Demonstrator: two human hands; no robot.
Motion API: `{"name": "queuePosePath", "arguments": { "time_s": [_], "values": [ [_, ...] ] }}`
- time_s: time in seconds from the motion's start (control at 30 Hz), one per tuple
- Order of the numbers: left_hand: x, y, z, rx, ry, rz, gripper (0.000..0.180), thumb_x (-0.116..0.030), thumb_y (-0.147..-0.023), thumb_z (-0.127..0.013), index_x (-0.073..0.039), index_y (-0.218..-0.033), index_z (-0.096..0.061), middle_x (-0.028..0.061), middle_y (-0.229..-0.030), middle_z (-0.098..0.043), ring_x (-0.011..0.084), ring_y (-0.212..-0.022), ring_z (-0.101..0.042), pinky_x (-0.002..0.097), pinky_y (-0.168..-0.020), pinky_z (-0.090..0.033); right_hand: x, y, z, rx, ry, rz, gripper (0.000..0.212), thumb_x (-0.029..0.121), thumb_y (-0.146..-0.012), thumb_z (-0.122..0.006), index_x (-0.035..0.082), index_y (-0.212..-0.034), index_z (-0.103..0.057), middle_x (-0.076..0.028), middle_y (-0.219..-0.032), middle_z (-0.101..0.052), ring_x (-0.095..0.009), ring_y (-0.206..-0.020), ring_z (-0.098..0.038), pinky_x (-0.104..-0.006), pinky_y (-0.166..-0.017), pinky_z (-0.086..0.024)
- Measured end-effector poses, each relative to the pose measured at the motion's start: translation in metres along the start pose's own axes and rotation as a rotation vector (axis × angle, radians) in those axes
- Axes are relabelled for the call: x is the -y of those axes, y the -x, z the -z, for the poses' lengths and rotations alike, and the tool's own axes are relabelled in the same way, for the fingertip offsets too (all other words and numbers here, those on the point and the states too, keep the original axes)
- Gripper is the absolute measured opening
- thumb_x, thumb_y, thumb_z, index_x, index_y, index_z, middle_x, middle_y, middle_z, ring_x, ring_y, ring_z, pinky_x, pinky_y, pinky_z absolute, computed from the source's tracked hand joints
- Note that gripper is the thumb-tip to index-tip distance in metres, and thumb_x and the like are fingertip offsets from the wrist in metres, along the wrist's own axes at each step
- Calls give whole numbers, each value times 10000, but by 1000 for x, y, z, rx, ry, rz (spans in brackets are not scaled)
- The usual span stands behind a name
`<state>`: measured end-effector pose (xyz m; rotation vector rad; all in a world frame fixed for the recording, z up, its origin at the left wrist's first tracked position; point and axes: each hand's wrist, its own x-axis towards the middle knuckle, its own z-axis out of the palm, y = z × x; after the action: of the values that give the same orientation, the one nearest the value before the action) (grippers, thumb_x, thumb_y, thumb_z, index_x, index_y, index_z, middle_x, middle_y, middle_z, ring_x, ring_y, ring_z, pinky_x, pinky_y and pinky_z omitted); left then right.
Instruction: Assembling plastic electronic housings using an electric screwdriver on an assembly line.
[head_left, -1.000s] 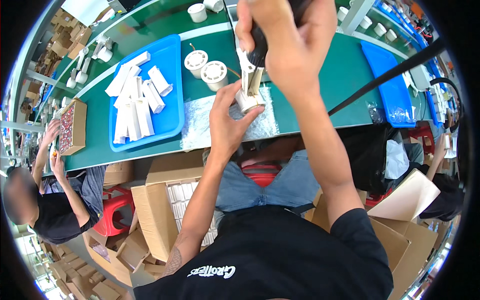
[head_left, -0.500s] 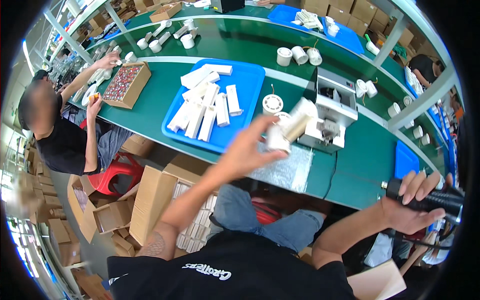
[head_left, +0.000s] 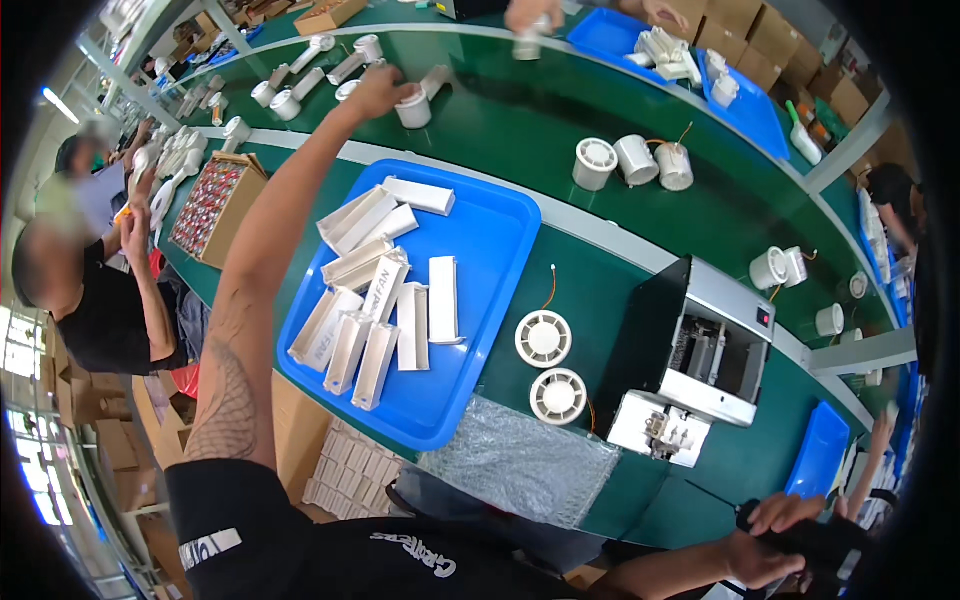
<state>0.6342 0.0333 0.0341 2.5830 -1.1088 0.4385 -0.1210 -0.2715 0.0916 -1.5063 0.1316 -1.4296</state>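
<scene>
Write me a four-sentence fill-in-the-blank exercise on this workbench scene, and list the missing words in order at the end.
1. The right hand grasps a tool whose colour is ____.
2. The left hand is close to a cup-shaped white part on a surface coloured ____.
3. Several white trough-shaped pieces lie in a blue ____.
4. On the near bench, between those pieces and the silver-and-black machine, are ____ round slotted white parts.

Missing words: black; green; tray; two.

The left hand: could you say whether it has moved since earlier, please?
Yes: the left hand went from right of the large blue tray to beyond its far edge.
</scene>
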Motion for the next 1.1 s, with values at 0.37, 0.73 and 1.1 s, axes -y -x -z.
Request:
{"name": "queuePosePath", "arguments": {
  "time_s": [0.37,0.73,1.1],
  "values": [
    [-286,-22,-67,341,482,-255,746,-677,-999,-607,52,-1050,-758,246,-1050,-763,353,-940,-724,448,-865,-556,-1,3,7,53,-87,-114,924,606,-1014,-672,-21,-1568,-282,-84,-873,-549,-185,-573,-516,-330,-481,-457],
    [-272,70,-8,344,1112,-185,539,-229,-941,-846,-67,-1419,-656,54,-1288,-713,148,-1151,-673,321,-1006,-556,5,18,-41,-353,489,121,488,74,-1048,-602,-61,-1492,-451,-167,-1313,-616,-238,-1148,-603,-368,-1013,-497],
    [-282,345,133,-86,1715,176,413,-18,-949,-743,-48,-1353,-665,137,-1295,-678,216,-1166,-664,362,-987,-551,-37,90,-258,831,730,134,161,143,-960,-683,8,-990,-766,-195,-1063,-772,-371,-938,-761,-451,-828,-614]
  ]
}}
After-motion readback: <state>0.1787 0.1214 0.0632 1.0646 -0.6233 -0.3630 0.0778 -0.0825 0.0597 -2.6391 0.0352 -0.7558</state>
